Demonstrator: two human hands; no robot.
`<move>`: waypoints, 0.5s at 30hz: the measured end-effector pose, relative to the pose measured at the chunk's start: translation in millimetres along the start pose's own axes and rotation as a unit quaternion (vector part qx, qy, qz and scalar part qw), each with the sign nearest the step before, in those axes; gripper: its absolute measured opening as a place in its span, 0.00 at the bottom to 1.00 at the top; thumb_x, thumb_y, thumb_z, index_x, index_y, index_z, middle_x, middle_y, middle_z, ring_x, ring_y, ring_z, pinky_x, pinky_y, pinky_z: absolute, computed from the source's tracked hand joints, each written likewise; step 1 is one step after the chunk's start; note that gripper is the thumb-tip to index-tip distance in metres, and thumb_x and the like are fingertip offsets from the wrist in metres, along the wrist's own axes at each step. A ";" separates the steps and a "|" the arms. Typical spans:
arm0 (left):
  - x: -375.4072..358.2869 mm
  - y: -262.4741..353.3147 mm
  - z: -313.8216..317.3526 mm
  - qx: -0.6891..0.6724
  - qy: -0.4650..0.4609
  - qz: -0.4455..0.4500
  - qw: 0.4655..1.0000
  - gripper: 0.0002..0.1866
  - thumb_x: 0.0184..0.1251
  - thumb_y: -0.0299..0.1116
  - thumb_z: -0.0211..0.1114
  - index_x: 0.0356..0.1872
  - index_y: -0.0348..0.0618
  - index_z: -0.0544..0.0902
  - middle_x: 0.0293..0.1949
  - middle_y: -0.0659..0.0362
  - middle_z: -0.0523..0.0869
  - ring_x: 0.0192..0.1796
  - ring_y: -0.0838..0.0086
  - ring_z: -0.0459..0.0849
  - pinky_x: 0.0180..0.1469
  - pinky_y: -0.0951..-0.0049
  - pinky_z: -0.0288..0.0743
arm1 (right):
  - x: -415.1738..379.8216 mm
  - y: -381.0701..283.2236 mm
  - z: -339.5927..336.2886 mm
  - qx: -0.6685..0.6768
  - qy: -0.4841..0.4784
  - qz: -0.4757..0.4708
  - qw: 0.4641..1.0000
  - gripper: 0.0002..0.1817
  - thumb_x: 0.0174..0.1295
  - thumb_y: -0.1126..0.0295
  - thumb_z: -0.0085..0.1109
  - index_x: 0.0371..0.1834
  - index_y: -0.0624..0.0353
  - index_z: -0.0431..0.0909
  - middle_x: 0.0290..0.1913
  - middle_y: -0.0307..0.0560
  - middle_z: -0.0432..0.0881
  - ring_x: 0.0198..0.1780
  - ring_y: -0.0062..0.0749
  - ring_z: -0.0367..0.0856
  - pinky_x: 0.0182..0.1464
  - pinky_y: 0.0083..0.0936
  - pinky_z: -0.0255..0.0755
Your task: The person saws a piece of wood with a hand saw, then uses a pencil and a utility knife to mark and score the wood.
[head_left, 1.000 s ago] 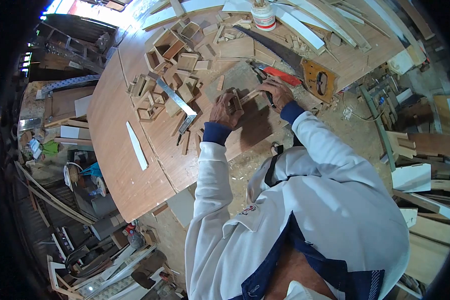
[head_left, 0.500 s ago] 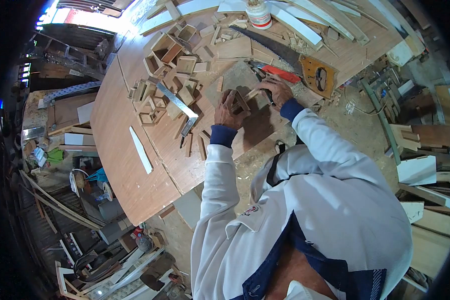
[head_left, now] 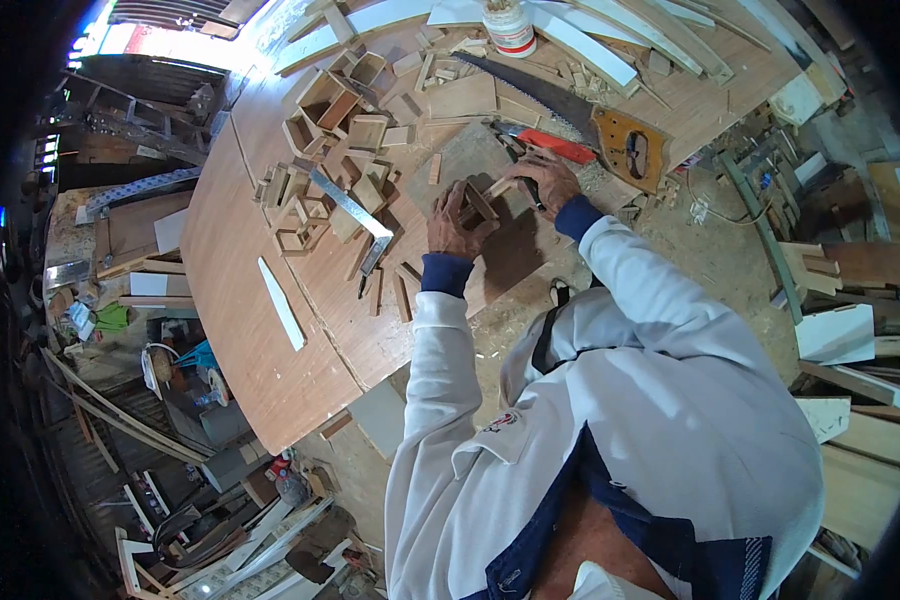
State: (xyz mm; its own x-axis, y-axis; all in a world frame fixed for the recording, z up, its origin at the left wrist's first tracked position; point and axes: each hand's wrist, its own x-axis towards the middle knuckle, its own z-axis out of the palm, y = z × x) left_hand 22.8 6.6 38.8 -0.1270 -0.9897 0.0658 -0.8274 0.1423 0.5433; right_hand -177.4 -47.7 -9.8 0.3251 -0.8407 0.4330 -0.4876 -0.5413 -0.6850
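Observation:
On a grey board (head_left: 458,156) at the workbench's edge, my left hand (head_left: 457,222) is closed around a small wooden frame (head_left: 481,207) with angled sides. My right hand (head_left: 548,181) is beside it, fingers bent and closed. A light wood strip (head_left: 497,187) runs between its fingertips and the frame. Something dark (head_left: 534,194) shows under the right thumb; its kind is hidden. Just beyond that hand lie a red tool (head_left: 560,147) and a handsaw (head_left: 625,145) with a wooden handle. A small wood block (head_left: 435,168) rests left of the frame.
Left of my hands, a metal try square (head_left: 355,208) lies over several small wooden frames (head_left: 305,225). A white pointed strip (head_left: 281,303) is nearer the bench's left edge. A white tub (head_left: 510,28) and long boards (head_left: 610,45) occupy the far side.
The view has shifted slightly. Both hands stay in nearly the same place, with the left still on the frame.

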 end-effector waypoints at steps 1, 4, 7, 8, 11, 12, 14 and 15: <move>-0.7 -0.5 0.1 -0.004 0.001 -0.002 1.000 0.42 0.40 0.41 0.75 0.61 0.40 0.70 0.59 0.45 0.73 0.62 0.50 0.68 0.64 0.60 0.64 | -1.5 1.9 1.8 0.000 0.000 0.000 1.000 0.08 0.54 0.72 0.58 0.38 0.49 0.80 0.42 0.45 0.82 0.50 0.44 0.75 0.57 0.38 0.66; 0.6 -0.6 -0.6 -0.002 0.007 0.016 1.000 0.42 0.39 0.41 0.75 0.61 0.40 0.70 0.60 0.46 0.72 0.62 0.50 0.69 0.64 0.60 0.63 | -1.7 -1.1 0.1 0.006 0.002 0.025 1.000 0.09 0.54 0.73 0.58 0.38 0.49 0.80 0.42 0.45 0.81 0.50 0.43 0.76 0.57 0.38 0.66; 1.6 0.1 -0.8 0.009 0.000 0.019 1.000 0.43 0.39 0.42 0.75 0.61 0.41 0.70 0.60 0.46 0.72 0.62 0.50 0.69 0.65 0.59 0.63 | -1.5 -1.6 -0.9 0.002 0.007 0.011 1.000 0.09 0.53 0.74 0.58 0.38 0.49 0.80 0.42 0.44 0.82 0.50 0.42 0.76 0.57 0.38 0.66; 1.7 -0.8 -0.1 0.008 -0.001 0.019 1.000 0.43 0.39 0.42 0.75 0.61 0.41 0.70 0.60 0.46 0.72 0.62 0.50 0.69 0.65 0.59 0.63 | -1.6 -0.9 0.1 0.002 0.006 0.015 1.000 0.10 0.53 0.74 0.57 0.38 0.49 0.80 0.42 0.44 0.82 0.50 0.42 0.76 0.57 0.37 0.66; 2.0 -3.6 2.4 0.013 0.009 0.024 1.000 0.43 0.39 0.44 0.75 0.61 0.41 0.69 0.60 0.47 0.73 0.61 0.50 0.69 0.65 0.59 0.62 | -1.6 0.3 2.5 0.007 0.003 0.024 1.000 0.10 0.53 0.75 0.57 0.38 0.50 0.80 0.42 0.43 0.82 0.50 0.42 0.76 0.57 0.37 0.66; 2.7 -5.2 2.5 0.015 0.007 0.030 0.999 0.43 0.39 0.44 0.75 0.61 0.41 0.70 0.59 0.47 0.73 0.61 0.50 0.69 0.64 0.58 0.62 | -1.0 0.2 2.7 0.014 0.001 0.027 1.000 0.09 0.53 0.74 0.57 0.37 0.50 0.80 0.42 0.42 0.82 0.50 0.43 0.76 0.57 0.37 0.66; 2.3 -5.8 2.9 0.017 0.005 0.035 0.999 0.42 0.40 0.45 0.75 0.60 0.41 0.70 0.59 0.47 0.74 0.61 0.49 0.69 0.64 0.58 0.63 | 0.1 -3.3 -2.2 0.016 -0.009 0.030 0.999 0.09 0.53 0.74 0.57 0.37 0.50 0.80 0.42 0.43 0.82 0.50 0.43 0.75 0.57 0.37 0.66; 1.8 -5.1 2.8 0.013 0.008 0.033 0.999 0.42 0.40 0.45 0.74 0.60 0.41 0.70 0.58 0.47 0.74 0.60 0.49 0.70 0.63 0.58 0.63 | 0.9 -6.2 -5.1 0.019 -0.019 0.033 0.999 0.09 0.54 0.74 0.57 0.37 0.50 0.80 0.42 0.43 0.82 0.50 0.43 0.75 0.57 0.37 0.66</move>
State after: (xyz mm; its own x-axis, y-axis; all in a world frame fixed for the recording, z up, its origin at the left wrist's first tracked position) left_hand 25.3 4.2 33.9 -0.1740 -0.9782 0.1137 -0.8318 0.2078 0.5147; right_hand -178.2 -45.2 -2.1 0.3243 -0.8730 0.3643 -0.4781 -0.4836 -0.7332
